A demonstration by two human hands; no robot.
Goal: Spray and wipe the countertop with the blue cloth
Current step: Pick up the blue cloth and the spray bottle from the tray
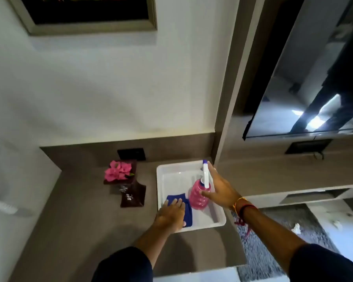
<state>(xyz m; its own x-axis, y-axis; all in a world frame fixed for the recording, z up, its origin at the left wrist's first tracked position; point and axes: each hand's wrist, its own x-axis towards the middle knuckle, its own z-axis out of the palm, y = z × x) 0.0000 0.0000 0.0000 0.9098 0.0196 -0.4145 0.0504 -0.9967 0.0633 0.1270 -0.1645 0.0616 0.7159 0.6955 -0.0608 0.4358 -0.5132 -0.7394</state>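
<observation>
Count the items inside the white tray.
2. The blue cloth lies at the tray's near left under the left hand; the pink spray bottle stands right of it, right hand on it.

home: wall television, framed picture

A pink artificial flower stands in a dark brown holder near the back wall, just below a black wall socket. A framed picture hangs on the white wall above. On the right, a dark television screen is mounted over a shelf.
</observation>
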